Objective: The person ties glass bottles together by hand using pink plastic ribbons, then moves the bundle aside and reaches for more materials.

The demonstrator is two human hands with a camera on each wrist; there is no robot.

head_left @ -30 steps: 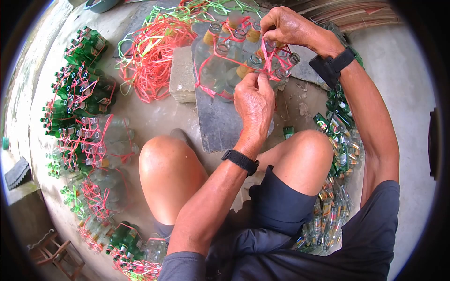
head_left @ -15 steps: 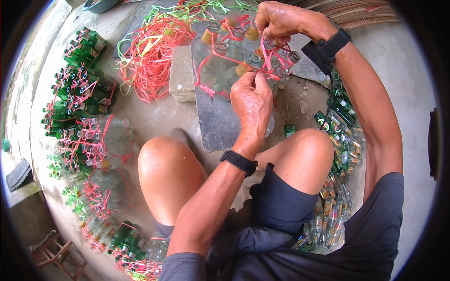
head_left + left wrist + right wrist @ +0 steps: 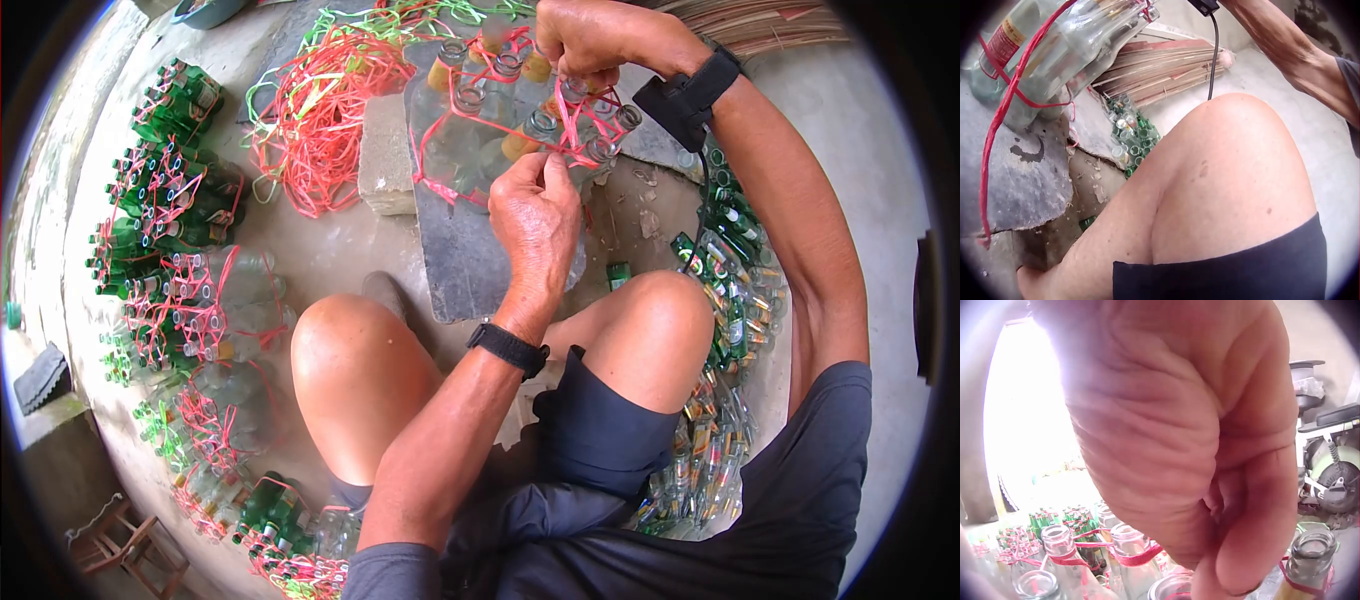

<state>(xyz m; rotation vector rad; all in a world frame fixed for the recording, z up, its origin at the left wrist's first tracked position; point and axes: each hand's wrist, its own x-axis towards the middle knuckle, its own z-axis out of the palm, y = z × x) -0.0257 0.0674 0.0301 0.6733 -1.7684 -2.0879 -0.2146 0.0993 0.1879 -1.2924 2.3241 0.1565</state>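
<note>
Since a second ago the right hand (image 3: 590, 40) has drawn a little farther from the body, its fingers clenched on the red string (image 3: 572, 120) above the bottle necks. Just nearer, the left hand (image 3: 540, 215) pinches the same string at the bundle's near edge. Between both hands sits the bundle of clear bottles (image 3: 470, 140) (roped together, lying on a grey slab (image 3: 460, 270)). Loose string (image 3: 320, 110) heaps well left of the left hand.
</note>
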